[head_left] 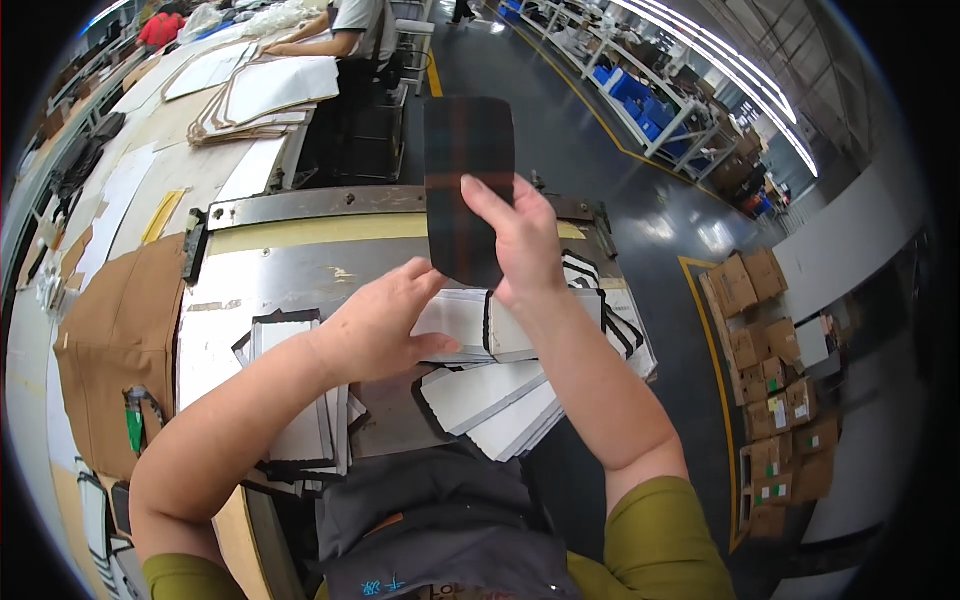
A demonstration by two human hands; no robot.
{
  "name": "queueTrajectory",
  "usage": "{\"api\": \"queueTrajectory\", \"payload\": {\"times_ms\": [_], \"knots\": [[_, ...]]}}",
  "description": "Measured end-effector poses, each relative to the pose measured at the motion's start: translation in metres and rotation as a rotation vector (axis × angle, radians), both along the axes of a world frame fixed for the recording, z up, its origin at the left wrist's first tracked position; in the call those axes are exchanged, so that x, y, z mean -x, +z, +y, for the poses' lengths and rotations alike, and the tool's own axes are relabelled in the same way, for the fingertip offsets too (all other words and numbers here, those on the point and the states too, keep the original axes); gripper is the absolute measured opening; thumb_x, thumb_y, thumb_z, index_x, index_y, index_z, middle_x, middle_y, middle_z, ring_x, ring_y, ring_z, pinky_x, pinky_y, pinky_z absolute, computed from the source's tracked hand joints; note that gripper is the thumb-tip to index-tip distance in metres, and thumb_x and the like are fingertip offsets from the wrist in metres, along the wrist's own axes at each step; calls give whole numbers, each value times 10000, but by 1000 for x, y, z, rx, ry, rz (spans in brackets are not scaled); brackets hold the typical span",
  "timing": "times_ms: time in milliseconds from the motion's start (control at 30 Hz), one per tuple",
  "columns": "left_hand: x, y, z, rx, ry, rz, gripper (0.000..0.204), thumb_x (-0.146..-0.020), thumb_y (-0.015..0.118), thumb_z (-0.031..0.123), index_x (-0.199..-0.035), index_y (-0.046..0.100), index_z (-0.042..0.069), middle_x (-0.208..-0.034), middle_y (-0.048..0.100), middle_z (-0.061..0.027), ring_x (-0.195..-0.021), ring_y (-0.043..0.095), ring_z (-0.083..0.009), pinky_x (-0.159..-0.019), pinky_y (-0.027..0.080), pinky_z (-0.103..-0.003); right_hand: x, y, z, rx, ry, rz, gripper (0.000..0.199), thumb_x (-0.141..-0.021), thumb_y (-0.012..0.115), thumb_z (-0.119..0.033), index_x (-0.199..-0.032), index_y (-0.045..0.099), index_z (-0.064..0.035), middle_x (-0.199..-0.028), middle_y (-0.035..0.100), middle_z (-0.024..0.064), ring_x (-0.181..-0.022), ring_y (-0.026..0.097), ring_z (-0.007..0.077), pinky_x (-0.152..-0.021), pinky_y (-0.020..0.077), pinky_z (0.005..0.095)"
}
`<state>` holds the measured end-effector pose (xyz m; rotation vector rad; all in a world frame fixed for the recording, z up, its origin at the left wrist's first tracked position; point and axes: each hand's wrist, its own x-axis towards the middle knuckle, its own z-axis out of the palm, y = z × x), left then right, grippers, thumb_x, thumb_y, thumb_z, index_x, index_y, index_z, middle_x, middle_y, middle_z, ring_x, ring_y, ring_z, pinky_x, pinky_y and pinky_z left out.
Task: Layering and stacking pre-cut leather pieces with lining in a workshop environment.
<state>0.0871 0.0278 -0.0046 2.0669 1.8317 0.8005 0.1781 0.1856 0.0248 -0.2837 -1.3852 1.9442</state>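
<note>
My right hand [528,240] grips a dark plaid fabric-like panel [468,140], thumb across its face. The panel is a tall rectangle with rounded corners, held upright above the metal worktop [300,268]. My left hand [375,315] is open, thumb apart from the fingers. Its fingertips are close to the panel's lower left corner; whether they touch it I cannot tell. Below my hands lies a stack of white panels [455,325] with dark edges. More white panels [505,415] fan out nearer me, partly under my right forearm. Another white stack [285,335] sits behind my left forearm.
A metal bar [330,206] runs along the worktop's far edge. Brown sheet material [125,350] lies at left. On the long table beyond are layered white pieces [275,95], with another person [350,30] beside them. Cardboard boxes [770,390] are stacked at right.
</note>
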Motion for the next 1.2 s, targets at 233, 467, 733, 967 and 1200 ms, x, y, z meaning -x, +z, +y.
{"api": "queueTrajectory", "payload": {"times_ms": [233, 467, 733, 967, 1200], "knots": [[-22, 14, 22, 422, 30, -996, 657, -888, 743, 131, -1408, 381, -43, -992, 638, -94, -962, 620, -145, -837, 513, -316, -9, 4, -3, 37, 97, 117, 218, -952, 674, -131, -1162, 644, -81, -1065, 677, 16, -943, 633, 99, -801, 540, 265], [-34, 0, 45, 376, 203, -944, 577, -899, 688, 144, -1360, 418, -71, -993, 648, -138, -857, 670, -164, -771, 540, -328, 1, 22, 11, -319, -175, 145, 194, -915, 728, -121, -1080, 655, -47, -1060, 687, 20, -919, 612, 81, -864, 496, 246], [54, -3, 29, 124, 640, -49, 562, -816, 778, 258, -1220, 526, -39, -1173, 617, -240, -1082, 618, -376, -926, 505, -412, 63, -17, 40, -812, 102, 39, 288, -784, 638, 159, -961, 656, -67, -1166, 698, 102, -1142, 635, 187, -980, 494, 311], [95, -50, -4, -209, 370, 167, 348, -845, 586, 37, -1190, 628, 35, -1240, 653, -150, -1183, 592, -322, -1040, 441, -423, 53, -77, 15, -821, 453, -442, 279, -798, 686, 108, -1009, 625, -64, -1154, 686, 61, -1024, 617, 106, -889, 505, 269], [94, -48, -3, -168, 372, 31, 259, -862, 573, 38, -1093, 687, 15, -1221, 667, -132, -1159, 609, -314, -995, 486, -396, 46, -71, 9, -1523, 8, -353, 405, -770, 693, 3, -1171, 662, -39, -1270, 654, 145, -1215, 597, 305, -1035, 447, 393]]}}
